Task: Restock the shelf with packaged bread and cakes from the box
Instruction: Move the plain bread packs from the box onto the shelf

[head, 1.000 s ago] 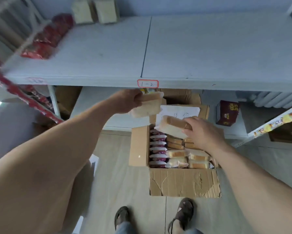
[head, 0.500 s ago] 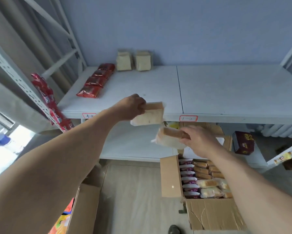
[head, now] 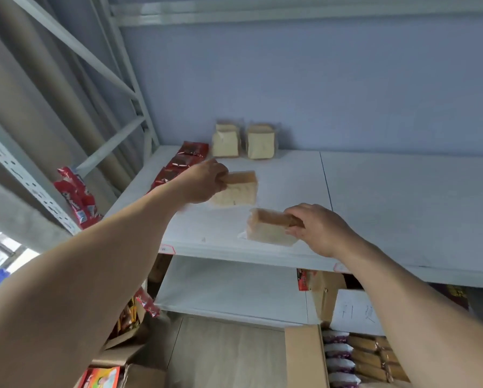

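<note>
while two wrapped bread packs are held out over the white shelf (head: pixel 374 197), the farther bread pack (head: pixel 239 190) is gripped at its left end by the left hand (head: pixel 204 182), with the fingers curled round it. it is held just above the shelf board, or possibly touching it; which cannot be told. the nearer bread pack (head: pixel 268 226) is pinched at its right end by the right hand (head: pixel 321 229), the fingers clamped on its brown crust edge, and it is kept close over the front part of the shelf.

at the back of the shelf, against the pale blue wall (head: pixel 318 79), two bread packs (head: pixel 243 141) are stood upright side by side. just left of them a row of red snack bags (head: pixel 183 163) is laid along the shelf's left edge. more red packets (head: pixel 76 197) are hung on the perforated upright at far left.

below, at lower right, the open cardboard box (head: pixel 304 357) is seen on the floor; it is filled with a row of white-and-purple packets (head: pixel 339 359) beside a row of golden-brown cake packs (head: pixel 374 357). a sheet of white paper (head: pixel 355 315) with handwriting is propped against its far flap. at lower left another carton (head: pixel 128 357) is filled with colourful packets. a lower white shelf (head: pixel 229 287) is seen beneath the upper one, and a pale wood-look floor (head: pixel 229 357) is laid below.
</note>
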